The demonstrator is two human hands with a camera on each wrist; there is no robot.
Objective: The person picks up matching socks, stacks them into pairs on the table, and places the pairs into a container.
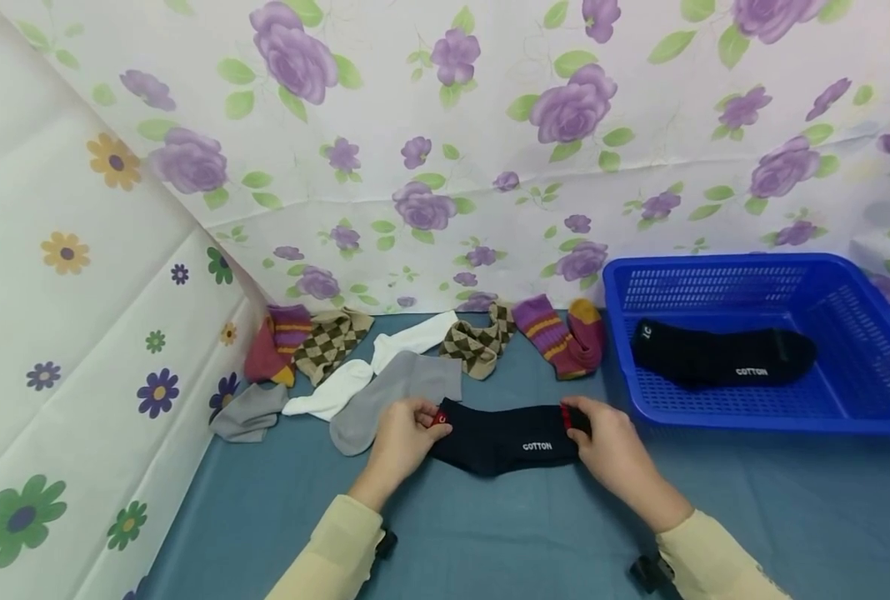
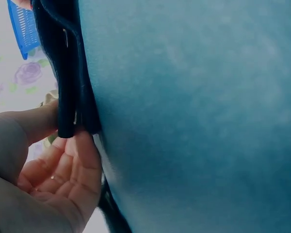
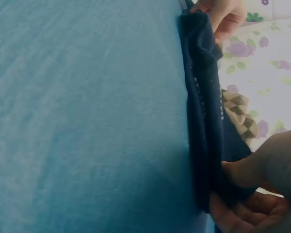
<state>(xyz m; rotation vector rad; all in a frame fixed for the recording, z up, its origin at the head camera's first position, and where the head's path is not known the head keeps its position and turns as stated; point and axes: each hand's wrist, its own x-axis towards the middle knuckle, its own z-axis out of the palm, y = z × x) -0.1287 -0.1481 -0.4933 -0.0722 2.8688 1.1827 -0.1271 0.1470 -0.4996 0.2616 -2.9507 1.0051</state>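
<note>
A pair of dark navy socks (image 1: 493, 437) with white "COTTON" lettering and red trim stretches flat between both hands, just above or on the table. My left hand (image 1: 403, 440) pinches the cuff end between thumb and fingers. At the toe end, my right hand (image 1: 612, 446) grips with the thumb on the near side. In the left wrist view, two dark layers (image 2: 65, 92) hang side by side at the fingertips. Two rows of white lettering appear along the dark socks (image 3: 203, 107) in the right wrist view.
A blue plastic basket (image 1: 715, 421) at the right holds black "COTTON" socks (image 1: 722, 354). Behind the left hand lie grey (image 1: 396, 392), white (image 1: 332, 392), checkered (image 1: 332, 342) and purple-red striped socks (image 1: 557, 337). A floral sheet (image 1: 430, 208) rises behind the blue-covered table (image 1: 490, 533).
</note>
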